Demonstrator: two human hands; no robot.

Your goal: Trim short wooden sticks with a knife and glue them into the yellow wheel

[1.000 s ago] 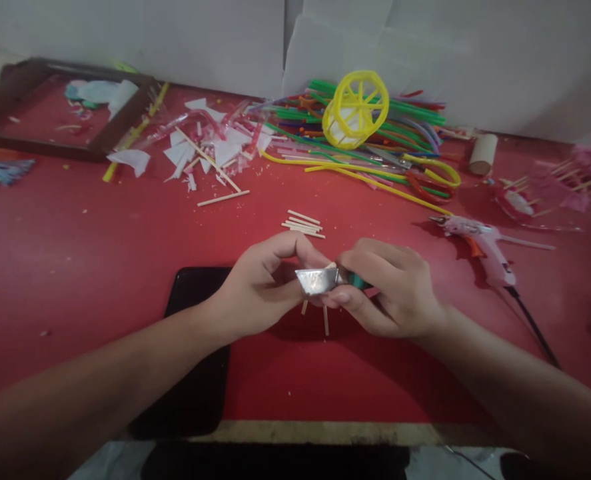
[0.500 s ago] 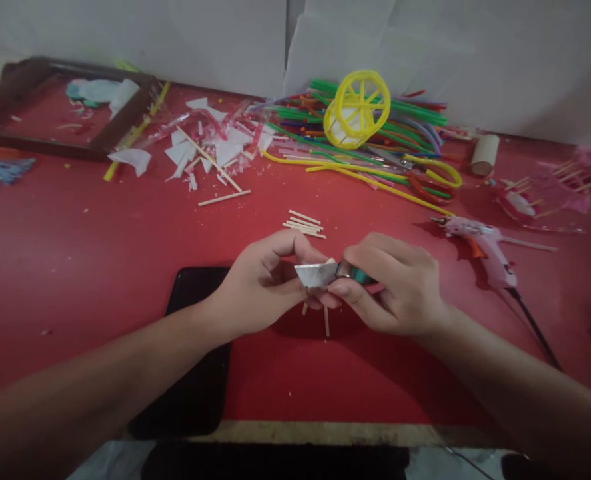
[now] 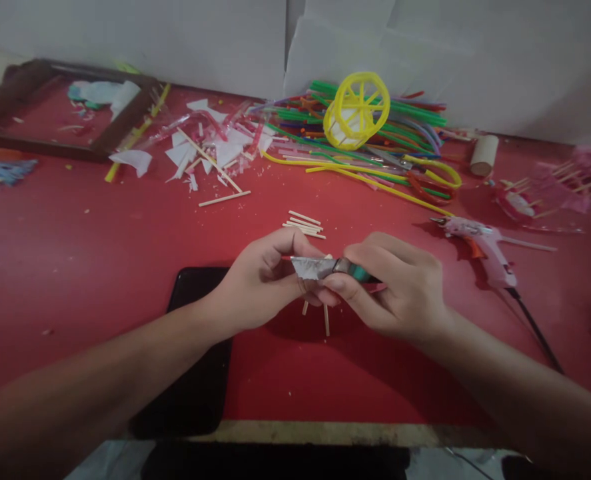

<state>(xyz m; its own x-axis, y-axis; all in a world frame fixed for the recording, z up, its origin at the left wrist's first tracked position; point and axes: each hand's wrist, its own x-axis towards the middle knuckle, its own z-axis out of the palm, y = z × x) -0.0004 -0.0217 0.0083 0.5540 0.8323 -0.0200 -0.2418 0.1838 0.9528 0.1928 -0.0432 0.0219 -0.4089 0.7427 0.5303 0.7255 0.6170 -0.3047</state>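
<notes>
My right hand (image 3: 395,283) is closed round the green handle of a utility knife (image 3: 314,267), its blade out and pointing left. The blade lies across the fingers of my left hand (image 3: 270,280), which pinch a thin wooden stick; only a pale tip of it shows above the blade. Two more wooden sticks (image 3: 326,321) poke out below my fingers, and their upper parts are hidden. Just beyond my hands, several short cut sticks (image 3: 304,225) lie in a small bunch on the red tabletop (image 3: 295,380).
A black phone-like slab (image 3: 185,393) lies under my left forearm. At right rests a pink glue gun (image 3: 480,243) with its cord. Farther back are pipe cleaners (image 3: 415,113), a yellow wheel-like frame (image 3: 362,110), scissors (image 3: 400,160), paper scraps (image 3: 180,153) and a brown wooden frame (image 3: 40,145).
The knife blade has shifted slightly left and up and tilted over the stick, my right thumb moving with it. My left hand stays nearly in place.
</notes>
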